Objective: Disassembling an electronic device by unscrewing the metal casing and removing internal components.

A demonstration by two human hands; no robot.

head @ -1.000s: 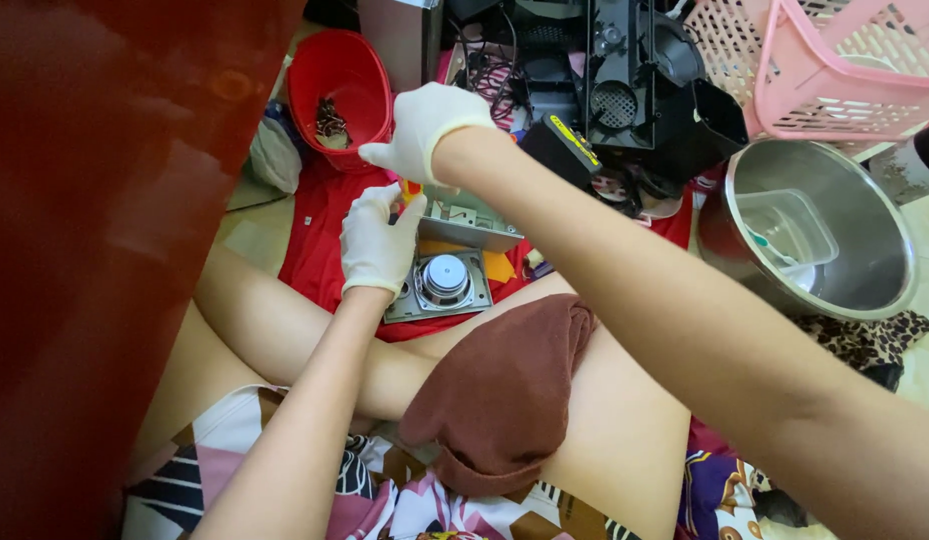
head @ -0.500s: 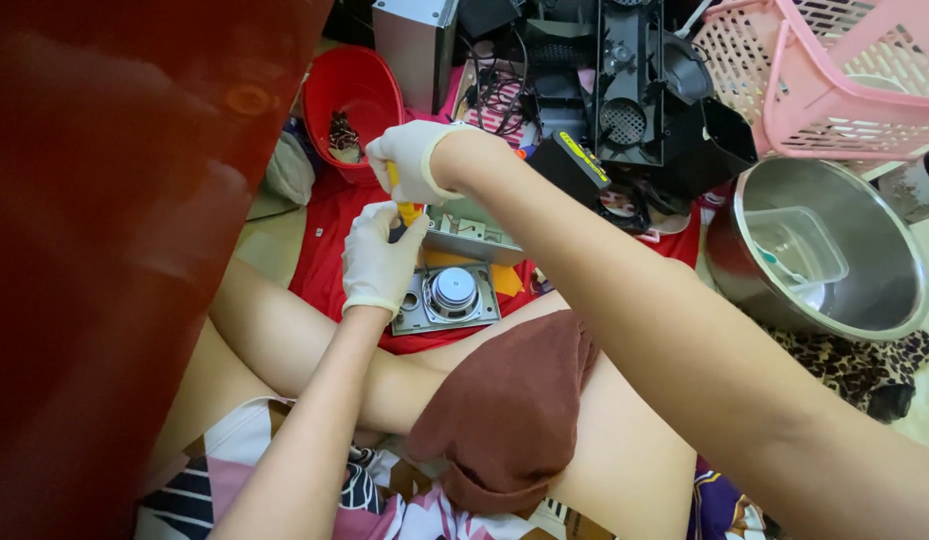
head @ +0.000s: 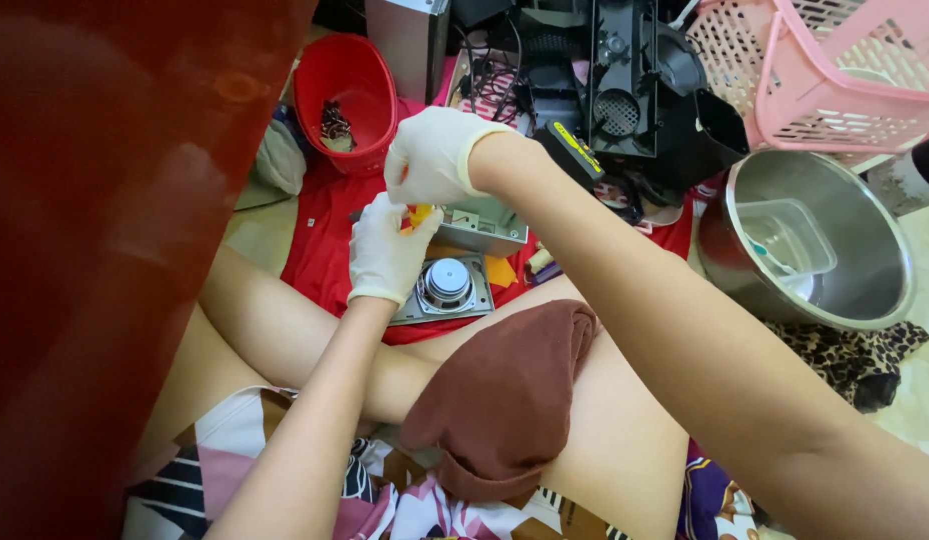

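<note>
Both hands wear thin pale gloves and meet above a red cloth (head: 320,235) on the floor. The left hand (head: 385,250) has its fingers curled closed around a small yellow and orange thing (head: 420,215), maybe the handle of a tool, but the gloves hide most of it. The right hand (head: 432,155) comes from above with its fingers bent down onto the top of the same thing, so the two hands pinch it together. I cannot tell exactly how tight the right fingers close.

Just below the hands lies a small round speaker (head: 447,282) in a square metal frame, and behind it stands a grey metal box (head: 485,225), touching or nearly touching the frame. A brown cloth (head: 505,395) lies over the person's leg. A red basket (head: 347,95) with small parts is further back, a steel bowl (head: 865,290) with a clear plastic box inside is at the right, and a pink basket (head: 835,80) is above it.

I judge that the small thing could slip from the smooth gloves, because only fingertips hold it, and fall on the speaker cone or roll under the black parts (head: 625,90) behind.
</note>
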